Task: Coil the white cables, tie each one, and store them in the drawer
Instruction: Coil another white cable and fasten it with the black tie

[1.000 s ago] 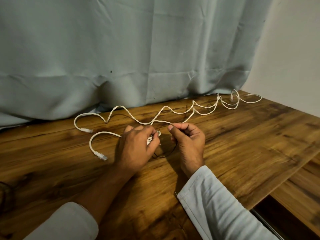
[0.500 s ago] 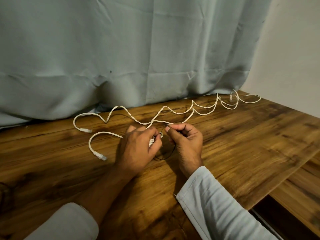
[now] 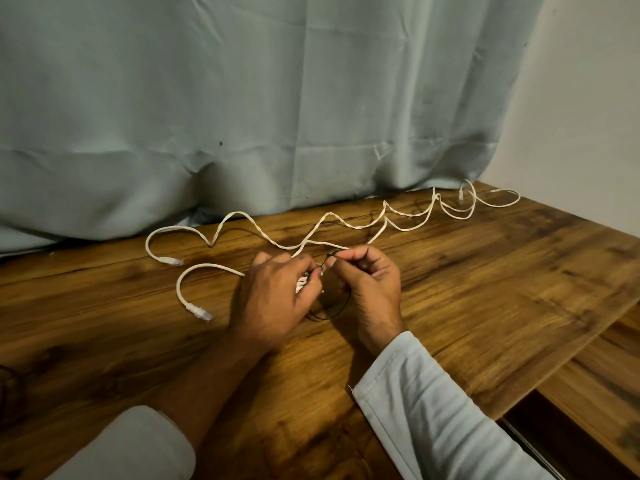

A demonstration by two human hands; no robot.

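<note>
Wooden table (image 3: 485, 299): white cable (image 3: 238, 213) lies wavy, kinked; left hand (image 3: 273, 299) grips bunched part, right hand (image 3: 372, 292) pinches black tie (image 3: 327, 318).

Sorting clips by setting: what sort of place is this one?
Likely a home room or small office: a wood-grain desk set against a pale curtain, with a plain wall beside it.

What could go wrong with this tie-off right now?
1. The right hand pinches the thin black tie at the fingertips only; that grip may slip, and the white bundle in the left hand could spring open.
2. The loose cables behind look crossed together; pulling one in may drag or snag the other.
</note>
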